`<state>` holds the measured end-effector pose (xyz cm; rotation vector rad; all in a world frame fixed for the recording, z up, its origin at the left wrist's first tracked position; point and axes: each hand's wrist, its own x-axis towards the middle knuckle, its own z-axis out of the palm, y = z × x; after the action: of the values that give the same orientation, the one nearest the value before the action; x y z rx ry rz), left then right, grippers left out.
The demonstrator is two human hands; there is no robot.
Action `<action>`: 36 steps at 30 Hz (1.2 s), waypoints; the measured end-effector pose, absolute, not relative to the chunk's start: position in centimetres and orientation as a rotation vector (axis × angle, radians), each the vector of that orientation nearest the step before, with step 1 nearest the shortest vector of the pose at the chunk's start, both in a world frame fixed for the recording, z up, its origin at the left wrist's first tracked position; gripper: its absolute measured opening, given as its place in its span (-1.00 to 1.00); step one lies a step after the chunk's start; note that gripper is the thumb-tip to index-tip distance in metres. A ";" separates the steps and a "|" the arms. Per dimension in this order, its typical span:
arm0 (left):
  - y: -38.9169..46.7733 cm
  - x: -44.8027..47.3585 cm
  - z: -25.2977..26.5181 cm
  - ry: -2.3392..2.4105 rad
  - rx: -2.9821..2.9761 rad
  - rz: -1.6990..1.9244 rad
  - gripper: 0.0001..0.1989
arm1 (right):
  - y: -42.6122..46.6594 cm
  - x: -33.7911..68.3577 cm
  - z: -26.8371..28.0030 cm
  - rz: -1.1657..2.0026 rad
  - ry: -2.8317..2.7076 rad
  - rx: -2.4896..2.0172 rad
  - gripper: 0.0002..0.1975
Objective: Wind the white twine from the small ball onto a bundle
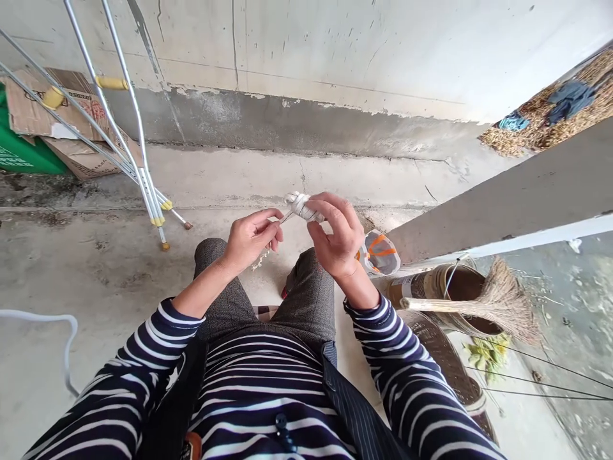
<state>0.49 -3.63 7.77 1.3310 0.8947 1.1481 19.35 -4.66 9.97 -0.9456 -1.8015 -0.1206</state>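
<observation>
One bundle of wound white cord (pixel 299 206) sits in the right hand (pixel 339 235), fingers curled over its near end with the thumb below, likely to steady it. The left hand (pixel 253 237) pinches a thin strand (pixel 287 218) at the bundle's lower side, presumably to control the loose length; exact fingertip contact too small to tell. Both hands are raised over the knees (pixel 313 275), probably for a good view.

Outward: clear plastic bag (pixel 383 255) with orange marks, past the right hand. Broom (pixel 445 308) lies across a bucket (pixel 428 284), likely parked off the floor. From where I stand, metal crutches (pixel 144 182) on the person's left, beside cardboard (pixel 33 118); tops out of frame, so can't tell what props them.
</observation>
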 end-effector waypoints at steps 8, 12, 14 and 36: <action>-4.6 -0.6 9.2 0.760 1.155 1.079 -0.67 | -4.3 19.3 13.7 -0.141 -1.748 -0.920 -0.72; -5.0 -1.4 9.3 0.733 1.123 1.045 -0.69 | -4.9 19.0 14.0 -0.091 -1.762 -0.912 -0.70; -5.3 -1.5 9.7 0.722 1.174 1.004 -0.72 | -5.3 18.8 14.1 -0.104 -1.772 -0.888 -0.68; -9.7 -1.7 7.1 0.908 1.479 0.777 -0.67 | -4.9 21.2 16.0 -0.394 -1.643 -0.862 -0.65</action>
<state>-1.66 -9.66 7.10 1.4791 0.9079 0.7767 21.16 -4.94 16.00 -0.8621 -1.6426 -0.3944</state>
